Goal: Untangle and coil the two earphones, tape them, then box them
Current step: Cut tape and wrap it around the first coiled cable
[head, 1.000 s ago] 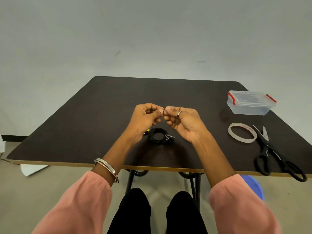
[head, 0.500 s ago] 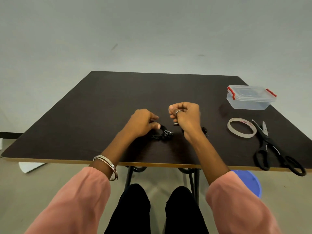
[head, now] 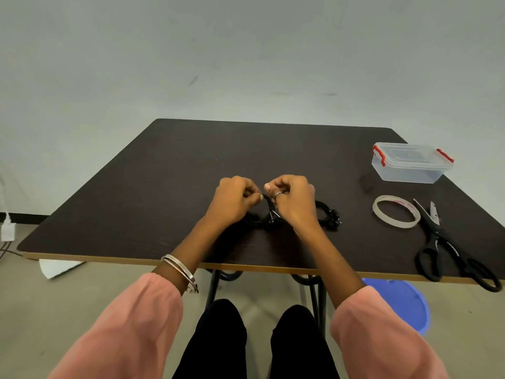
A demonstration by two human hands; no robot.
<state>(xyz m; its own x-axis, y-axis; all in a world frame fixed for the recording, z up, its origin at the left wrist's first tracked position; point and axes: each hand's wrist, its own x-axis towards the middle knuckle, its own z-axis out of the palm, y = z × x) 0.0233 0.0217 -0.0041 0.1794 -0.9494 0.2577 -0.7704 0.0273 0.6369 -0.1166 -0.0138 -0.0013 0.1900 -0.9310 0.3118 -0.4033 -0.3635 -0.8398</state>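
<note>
Both hands, left hand point(head: 235, 199) and right hand point(head: 293, 198), are pinching one coiled black earphone point(head: 266, 216) at mid-bench point(head: 164, 187). Second coiled earphone point(head: 328, 214) is lying just right. Farther right: scissors point(head: 448, 244), tape roll point(head: 396, 212), closed box point(head: 411, 162).

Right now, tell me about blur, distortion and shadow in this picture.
Head view: wide-angle bend bows the table edges; the sleeves at the bottom are soft and smeared; the hands cast a soft shadow toward the near edge; black earphones barely separate from the dark top; light is even, no glare.
</note>
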